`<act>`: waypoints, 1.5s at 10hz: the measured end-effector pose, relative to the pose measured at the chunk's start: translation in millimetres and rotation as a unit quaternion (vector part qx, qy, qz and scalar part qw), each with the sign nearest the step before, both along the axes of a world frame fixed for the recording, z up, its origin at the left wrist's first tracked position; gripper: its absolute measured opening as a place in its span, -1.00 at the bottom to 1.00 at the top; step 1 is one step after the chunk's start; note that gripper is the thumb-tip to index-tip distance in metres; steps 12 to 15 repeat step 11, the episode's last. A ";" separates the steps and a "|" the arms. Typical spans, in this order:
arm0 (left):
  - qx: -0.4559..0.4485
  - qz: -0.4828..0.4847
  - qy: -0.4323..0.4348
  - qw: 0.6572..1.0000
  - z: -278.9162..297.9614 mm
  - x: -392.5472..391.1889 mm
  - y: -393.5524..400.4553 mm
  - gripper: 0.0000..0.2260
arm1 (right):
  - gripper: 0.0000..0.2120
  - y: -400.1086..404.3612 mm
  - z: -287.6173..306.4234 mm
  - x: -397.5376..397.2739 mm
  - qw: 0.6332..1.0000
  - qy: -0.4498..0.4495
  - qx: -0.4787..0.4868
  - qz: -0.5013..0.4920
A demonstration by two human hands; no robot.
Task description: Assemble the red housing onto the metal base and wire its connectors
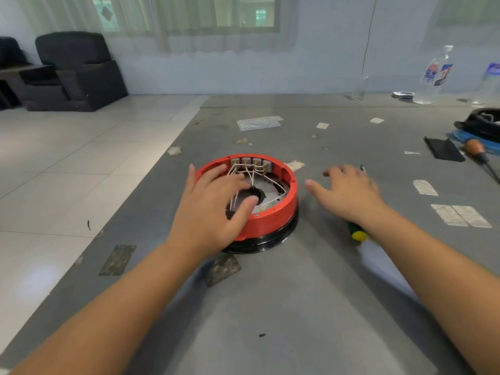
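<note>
Resting flat, red housing (273, 215) faces up; left hand (213, 209) spread on it; right hand (349, 190) loose.

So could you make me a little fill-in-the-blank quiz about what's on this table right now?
1. The left hand rests on the ring-shaped housing, whose colour is ____.
2. The right hand hovers open above a screwdriver whose handle ends in a ____ cap.
3. Thin white wires run to a row of ____ grey connectors inside the far wall of the housing.
4. At the far right of the table stands a clear plastic ____.

Missing words: red; yellow; four; bottle
</note>
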State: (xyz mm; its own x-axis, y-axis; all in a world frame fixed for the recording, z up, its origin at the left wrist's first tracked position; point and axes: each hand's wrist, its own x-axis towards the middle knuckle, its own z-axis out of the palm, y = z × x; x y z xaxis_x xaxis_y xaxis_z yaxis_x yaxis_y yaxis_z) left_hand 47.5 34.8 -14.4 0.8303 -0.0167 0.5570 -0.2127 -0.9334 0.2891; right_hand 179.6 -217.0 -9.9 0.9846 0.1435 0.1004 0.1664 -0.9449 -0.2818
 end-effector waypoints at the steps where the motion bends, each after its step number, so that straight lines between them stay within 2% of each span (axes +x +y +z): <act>1: 0.044 -0.007 0.042 0.998 -18.1 -18.9 2.0 -0.51 | -0.09 -31.8 -7.9 -7.6 0.985 0.069 -0.118 -0.102; 2: 0.035 0.005 0.031 0.999 -21.4 -17.5 -4.3 -0.51 | -0.31 -36.9 -12.9 -4.6 0.988 0.089 -0.074 -0.102; 3: 0.027 0.014 0.043 0.999 -18.9 -8.0 -11.9 -0.50 | -0.54 -23.0 -13.5 -1.9 0.992 0.081 -0.074 -0.061; 4: 0.026 0.016 0.052 0.998 -18.6 0.7 -18.1 -0.51 | -0.57 2.2 -15.6 -2.7 0.993 0.082 -0.081 -0.024; 5: 0.028 0.022 0.034 0.999 -22.1 7.6 -20.1 -0.53 | -0.58 26.4 -14.1 -1.4 0.993 0.097 -0.068 -0.004; 7: 0.029 0.022 -0.025 0.999 -32.7 14.9 -19.2 -0.61 | -0.52 36.1 -9.6 0.5 0.991 0.127 -0.026 -0.033; 8: 0.031 0.022 -0.033 0.999 -35.5 16.2 -17.4 -0.62 | -0.50 31.2 -12.2 1.5 0.990 0.138 -0.017 0.001; 10: 0.004 -0.012 -0.016 1.000 -29.9 11.1 -12.2 -0.62 | -0.50 30.7 -4.1 5.7 0.989 0.145 0.018 0.036; 11: -0.068 -0.050 -0.031 0.996 -22.4 3.6 4.1 -0.66 | -0.54 27.1 13.8 7.3 0.983 0.155 0.085 0.057; 15: -0.068 -0.050 -0.031 0.996 -22.4 3.6 4.1 -0.66 | -0.54 27.1 13.8 7.3 0.983 0.155 0.085 0.057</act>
